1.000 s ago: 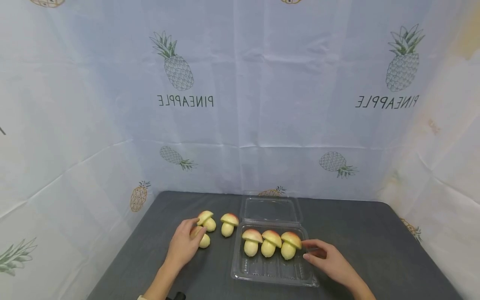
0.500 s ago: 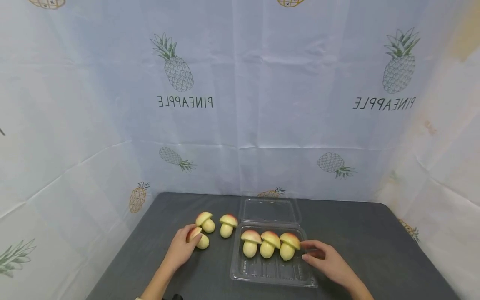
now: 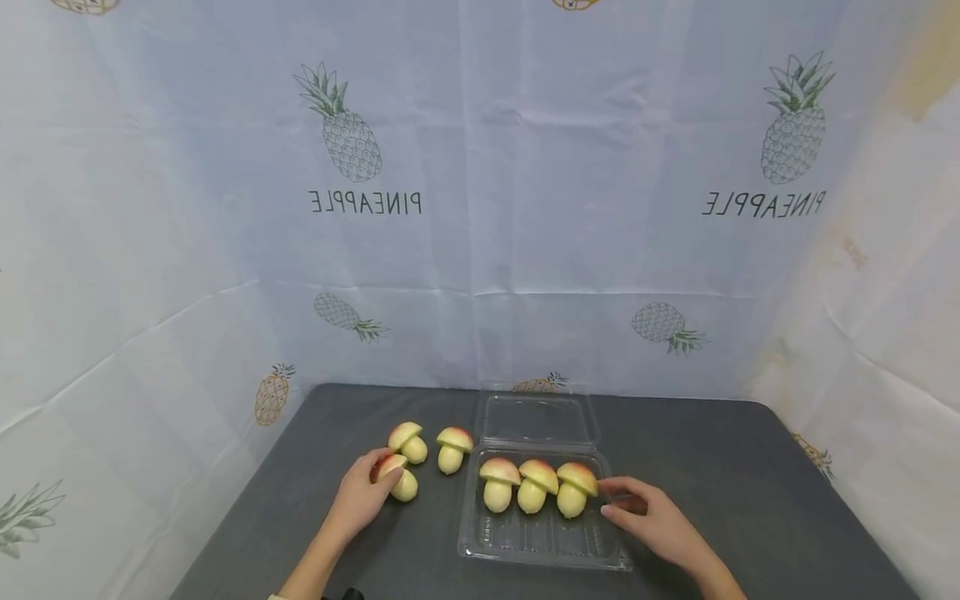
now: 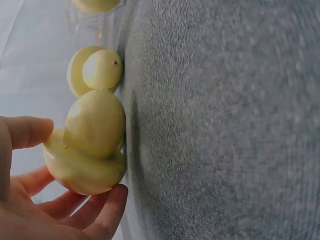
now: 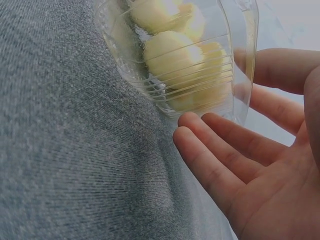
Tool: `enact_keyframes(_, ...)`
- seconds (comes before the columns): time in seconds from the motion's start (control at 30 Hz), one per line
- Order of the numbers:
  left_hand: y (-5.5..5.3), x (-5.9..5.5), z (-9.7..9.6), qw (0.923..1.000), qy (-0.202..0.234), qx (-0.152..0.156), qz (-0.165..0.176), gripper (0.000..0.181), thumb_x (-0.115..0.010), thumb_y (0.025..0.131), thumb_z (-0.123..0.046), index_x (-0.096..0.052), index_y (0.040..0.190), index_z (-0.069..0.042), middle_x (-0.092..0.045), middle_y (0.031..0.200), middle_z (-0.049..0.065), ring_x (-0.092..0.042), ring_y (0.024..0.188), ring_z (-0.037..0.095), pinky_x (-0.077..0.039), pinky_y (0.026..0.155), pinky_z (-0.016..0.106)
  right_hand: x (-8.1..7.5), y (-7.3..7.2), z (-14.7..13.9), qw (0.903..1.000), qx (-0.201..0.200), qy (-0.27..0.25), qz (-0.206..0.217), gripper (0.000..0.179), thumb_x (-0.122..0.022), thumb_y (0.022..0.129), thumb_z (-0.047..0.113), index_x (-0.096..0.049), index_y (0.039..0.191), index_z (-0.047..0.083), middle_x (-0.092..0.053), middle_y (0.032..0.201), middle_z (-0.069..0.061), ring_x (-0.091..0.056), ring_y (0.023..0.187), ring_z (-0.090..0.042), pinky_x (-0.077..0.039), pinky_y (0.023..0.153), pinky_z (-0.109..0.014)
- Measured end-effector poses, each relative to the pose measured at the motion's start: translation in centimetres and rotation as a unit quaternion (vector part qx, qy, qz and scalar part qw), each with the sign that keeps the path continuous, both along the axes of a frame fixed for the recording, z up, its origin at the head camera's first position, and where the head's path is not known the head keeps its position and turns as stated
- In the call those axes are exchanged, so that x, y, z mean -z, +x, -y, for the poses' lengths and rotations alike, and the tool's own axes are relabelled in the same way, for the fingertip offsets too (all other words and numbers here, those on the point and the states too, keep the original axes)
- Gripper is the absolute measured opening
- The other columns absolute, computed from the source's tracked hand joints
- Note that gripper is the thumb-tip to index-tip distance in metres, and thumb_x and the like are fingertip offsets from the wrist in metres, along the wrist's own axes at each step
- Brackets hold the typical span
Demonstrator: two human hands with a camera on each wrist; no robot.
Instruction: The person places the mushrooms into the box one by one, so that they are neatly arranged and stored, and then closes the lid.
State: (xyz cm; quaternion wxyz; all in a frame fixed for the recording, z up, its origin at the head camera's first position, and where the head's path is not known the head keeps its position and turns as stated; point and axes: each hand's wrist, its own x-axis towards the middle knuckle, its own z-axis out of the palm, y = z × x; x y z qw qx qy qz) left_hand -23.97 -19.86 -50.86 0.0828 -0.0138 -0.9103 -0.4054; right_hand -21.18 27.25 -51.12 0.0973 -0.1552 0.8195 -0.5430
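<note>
My left hand [image 3: 362, 493] holds a pale yellow toy mushroom [image 3: 406, 487] with a reddish cap on the dark table. In the left wrist view, the thumb lies at one edge of the cap [image 4: 82, 172] and the fingers curl beneath its other side. Two similar mushrooms lie close by, one just behind [image 3: 407, 442] and one farther right [image 3: 452, 450]. A clear plastic clamshell box [image 3: 487, 551] has three mushrooms in a row along its back half. My right hand [image 3: 651, 518] touches the box's right side with fairly straight fingers, thumb and forefinger over the rim.
The box's lid [image 3: 538, 418] lies folded back towards the rear edge of the dark table [image 3: 697, 450]. Pale cloth [image 3: 555, 250] printed with pineapples hangs behind and at both sides. A small black object [image 3: 352, 594] shows near the left forearm.
My left hand has settled onto the nearest loose mushroom, its fingers now around the cap. My right hand stays at the box's side. The view has shifted slightly.
</note>
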Motion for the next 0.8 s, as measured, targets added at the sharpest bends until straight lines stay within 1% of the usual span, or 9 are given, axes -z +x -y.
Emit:
enact_keyframes(0.17,0.1,-0.3,-0.5,0.9999,0.004,0.003,-0.013,0.042,-0.072,0.096,-0.026,-0.064,0.132,-0.006,-0.064,0.123,0.014,-0.060,0.112,0.028,-0.048,0.094,0.049,0.0,0.0,0.0,1.0000,-0.006,-0.004,-0.006,0.045,-0.063,0.103,0.020,-0.054,0.139,-0.006,-0.056,0.135,-0.030,-0.067,0.106,-0.022,-0.059,0.081,-0.031)
enact_keyframes(0.33,0.3,-0.7,-1.3,0.9993,0.006,0.011,-0.034,0.039,-0.074,0.094,-0.025,-0.067,0.128,-0.007,-0.065,0.120,0.011,-0.060,0.110,0.026,-0.048,0.093,0.047,0.1,0.0,0.0,1.0000,-0.003,-0.004,-0.004,0.045,-0.063,0.103,0.020,-0.054,0.139,-0.005,-0.056,0.136,-0.029,-0.067,0.106,-0.020,-0.058,0.081,-0.030)
enact_keyframes(0.4,0.3,-0.8,-1.5,0.9990,0.010,0.018,-0.039,0.039,-0.075,0.094,-0.025,-0.068,0.128,-0.008,-0.065,0.120,0.010,-0.060,0.110,0.025,-0.049,0.093,0.046,0.1,0.0,0.0,1.0000,-0.004,-0.005,-0.003,0.045,-0.063,0.103,0.019,-0.054,0.139,-0.005,-0.056,0.136,-0.029,-0.067,0.106,-0.019,-0.058,0.081,-0.029)
enact_keyframes(0.53,0.5,-1.2,-2.2,0.9983,0.023,0.035,-0.041,0.037,-0.075,0.094,-0.025,-0.068,0.128,-0.010,-0.065,0.121,0.007,-0.061,0.111,0.025,-0.050,0.093,0.045,0.1,0.0,0.0,0.9999,-0.008,-0.009,-0.006,0.045,-0.063,0.102,0.018,-0.054,0.139,-0.006,-0.056,0.135,-0.030,-0.067,0.106,-0.023,-0.058,0.081,-0.029)
enact_keyframes(0.7,0.6,-1.8,-3.1,0.9967,0.038,0.054,-0.047,0.035,-0.075,0.094,-0.025,-0.070,0.126,-0.012,-0.066,0.120,0.002,-0.062,0.110,0.021,-0.050,0.091,0.042,0.1,0.0,0.0,0.9999,-0.008,-0.012,-0.001,0.045,-0.064,0.102,0.017,-0.053,0.140,-0.006,-0.056,0.135,-0.030,-0.066,0.107,-0.027,-0.058,0.080,-0.029)
enact_keyframes(0.8,0.7,-2.1,-3.7,0.9952,0.051,0.067,-0.049,0.034,-0.076,0.094,-0.025,-0.070,0.126,-0.015,-0.066,0.123,0.000,-0.061,0.113,0.021,-0.051,0.091,0.040,0.2,0.0,0.0,0.9999,-0.006,-0.013,0.002,0.045,-0.064,0.102,0.017,-0.053,0.140,-0.006,-0.056,0.135,-0.030,-0.066,0.108,-0.029,-0.058,0.080,-0.029)
